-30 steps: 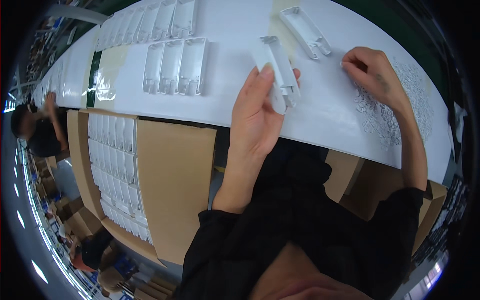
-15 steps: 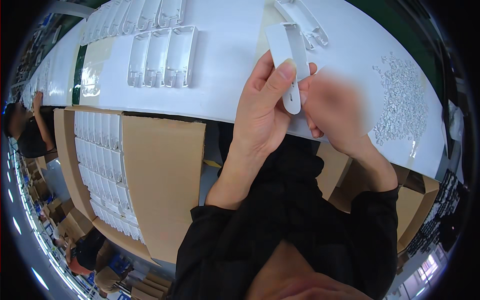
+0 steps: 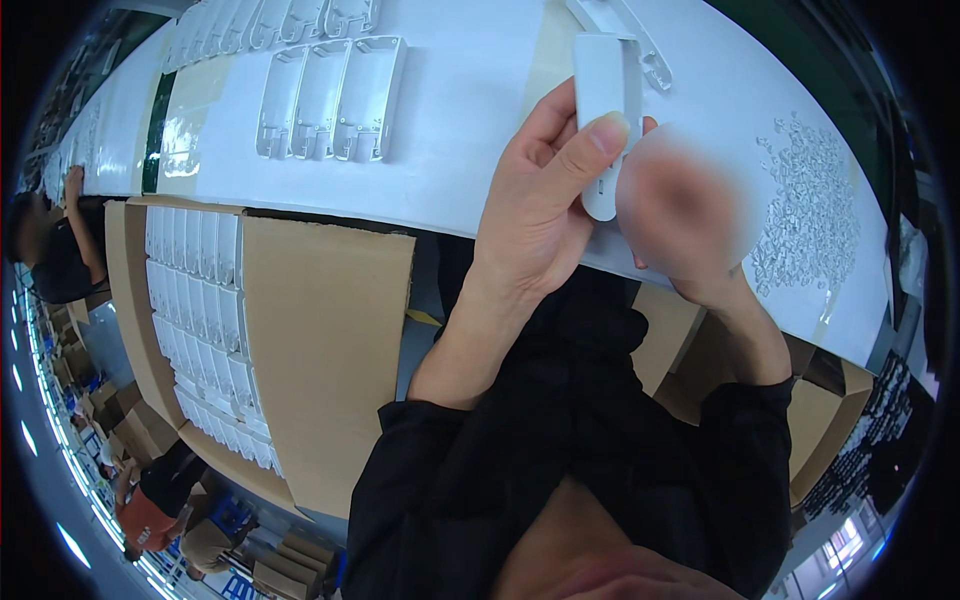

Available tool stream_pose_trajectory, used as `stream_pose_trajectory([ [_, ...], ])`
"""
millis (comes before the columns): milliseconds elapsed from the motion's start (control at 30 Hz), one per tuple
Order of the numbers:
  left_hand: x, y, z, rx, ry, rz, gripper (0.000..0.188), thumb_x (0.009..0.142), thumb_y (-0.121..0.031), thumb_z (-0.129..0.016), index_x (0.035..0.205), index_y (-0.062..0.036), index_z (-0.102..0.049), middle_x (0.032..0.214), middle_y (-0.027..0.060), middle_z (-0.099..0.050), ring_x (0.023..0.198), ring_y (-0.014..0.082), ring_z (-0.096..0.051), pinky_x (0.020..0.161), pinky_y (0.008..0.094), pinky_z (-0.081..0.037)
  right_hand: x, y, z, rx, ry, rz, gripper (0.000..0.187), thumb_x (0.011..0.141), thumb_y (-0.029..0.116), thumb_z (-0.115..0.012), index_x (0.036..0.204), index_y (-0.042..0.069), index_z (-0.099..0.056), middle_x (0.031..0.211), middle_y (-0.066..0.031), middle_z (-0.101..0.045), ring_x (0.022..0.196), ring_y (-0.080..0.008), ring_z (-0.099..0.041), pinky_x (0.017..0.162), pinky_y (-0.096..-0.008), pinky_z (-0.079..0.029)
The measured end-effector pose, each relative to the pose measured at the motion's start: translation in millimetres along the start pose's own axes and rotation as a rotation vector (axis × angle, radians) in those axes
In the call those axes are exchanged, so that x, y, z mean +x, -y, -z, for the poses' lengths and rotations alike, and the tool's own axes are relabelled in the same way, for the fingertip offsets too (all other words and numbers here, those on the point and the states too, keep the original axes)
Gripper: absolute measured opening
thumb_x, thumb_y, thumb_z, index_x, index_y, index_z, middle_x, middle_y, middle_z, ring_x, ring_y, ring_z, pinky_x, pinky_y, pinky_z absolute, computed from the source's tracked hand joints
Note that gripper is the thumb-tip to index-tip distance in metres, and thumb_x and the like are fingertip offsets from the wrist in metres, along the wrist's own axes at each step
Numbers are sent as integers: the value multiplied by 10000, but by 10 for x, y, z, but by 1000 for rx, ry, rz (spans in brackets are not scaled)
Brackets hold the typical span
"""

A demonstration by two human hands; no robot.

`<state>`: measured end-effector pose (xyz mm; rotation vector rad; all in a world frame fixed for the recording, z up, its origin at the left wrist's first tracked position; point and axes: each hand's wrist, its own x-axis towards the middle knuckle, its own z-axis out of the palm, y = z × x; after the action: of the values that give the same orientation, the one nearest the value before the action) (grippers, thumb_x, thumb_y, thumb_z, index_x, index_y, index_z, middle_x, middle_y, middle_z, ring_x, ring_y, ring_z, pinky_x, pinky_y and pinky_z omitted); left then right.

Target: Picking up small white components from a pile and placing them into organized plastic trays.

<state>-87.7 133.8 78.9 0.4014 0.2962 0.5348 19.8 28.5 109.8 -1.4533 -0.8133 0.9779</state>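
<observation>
A long white plastic housing (image 3: 600,85) with a rounded near end is gripped by my left hand (image 3: 535,205), thumb across its smooth side and fingers behind. It stands nearly upright, with a small slot near its rounded end. My right hand (image 3: 690,210) is close against the housing's right edge near that end. A blur covers most of this hand, so its fingers and anything in them cannot be made out. Just beyond the held housing, another white housing (image 3: 645,50) lies on the table, its hollow side showing. To the right is a spread of small clear pieces (image 3: 808,195).
Three open white housings (image 3: 330,100) lie side by side at left on the white table (image 3: 450,130), a longer row (image 3: 245,22) behind them. Below the table edge, a cardboard box (image 3: 325,350) holds stacked housings (image 3: 200,310). Another box (image 3: 825,420) stands at lower right. Other people are far left.
The held housing has turned more upright and shifted slightly right, along with my left hand. My right hand stays beside it. The table's contents appear slightly shifted in view.
</observation>
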Motion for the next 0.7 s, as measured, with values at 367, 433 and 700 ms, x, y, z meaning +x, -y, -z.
stream_pose_trajectory([
  [367,-77,180,65,51,-7,-111,567,909,-20,-678,1422,74,-454,1254,153,-556,1052,186,-609,937,286,-513,-304,-475,124,165,-238,-10,158,1006,65,-566,1124,-22,-625,603,-4,-465,460,-59,-378,429,-171,-329],
  [433,-144,124,73,5,53,-124,588,911,-10,-666,1445,55,-428,1257,148,-559,1062,183,-601,952,285,-503,-264,-459,42,181,-217,-1,107,1008,46,-568,1085,-2,-624,593,6,-464,446,-51,-369,424,-162,-318],
  [700,-349,-496,489,514,-128,-84,738,884,-40,-686,1520,16,-317,1459,222,-432,1310,265,-474,1113,377,-415,171,-130,-530,-398,37,249,148,816,33,-702,963,15,-717,700,-27,-622,556,-117,-501,523,-233,-392],
])
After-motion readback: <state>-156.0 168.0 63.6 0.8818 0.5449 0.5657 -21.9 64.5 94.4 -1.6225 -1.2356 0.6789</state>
